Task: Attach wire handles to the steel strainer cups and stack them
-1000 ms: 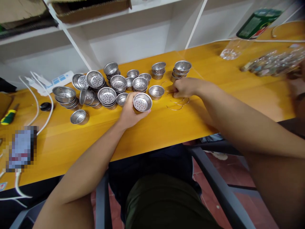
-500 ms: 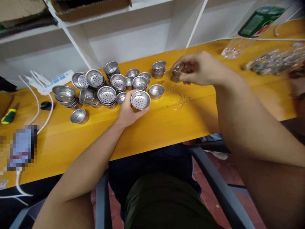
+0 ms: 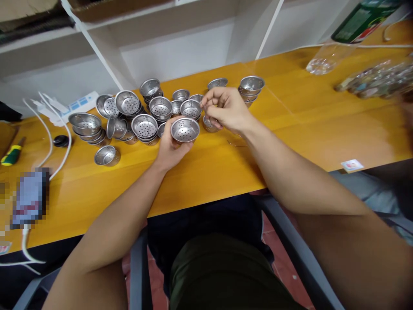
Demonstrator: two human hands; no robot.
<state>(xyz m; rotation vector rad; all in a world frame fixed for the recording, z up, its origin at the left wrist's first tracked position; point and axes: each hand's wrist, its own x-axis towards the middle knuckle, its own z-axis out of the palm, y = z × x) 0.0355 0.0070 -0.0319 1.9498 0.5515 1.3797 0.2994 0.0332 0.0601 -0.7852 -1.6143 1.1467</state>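
Observation:
A small perforated metal cup (image 3: 185, 130) is in my left hand (image 3: 169, 148), mouth up, fingers and thumb wrapped round its side. My right hand (image 3: 226, 107) hovers to the right of it, fingers pinched; whatever they hold, if anything, is too small to make out. Beneath the right hand a single perforated cup (image 3: 210, 125) is partly covered. Thin curved wires (image 3: 237, 143) lie on the table, mostly hidden by the right hand and forearm. Another stack of cups (image 3: 251, 86) stands to the right of that hand.
Several stacked perforated cups (image 3: 145, 127) crowd the yellow table (image 3: 206, 176) on the left. A lone cup (image 3: 107, 156) sits in front. Farther out are a power strip (image 3: 80, 104), a screwdriver (image 3: 13, 154), a plastic bottle (image 3: 335, 56) and a clear bag (image 3: 374, 79).
My right hand has moved left from the right-hand stack of cups towards the cup in my left hand, uncovering that stack. The left hand still holds its cup, shifted slightly left.

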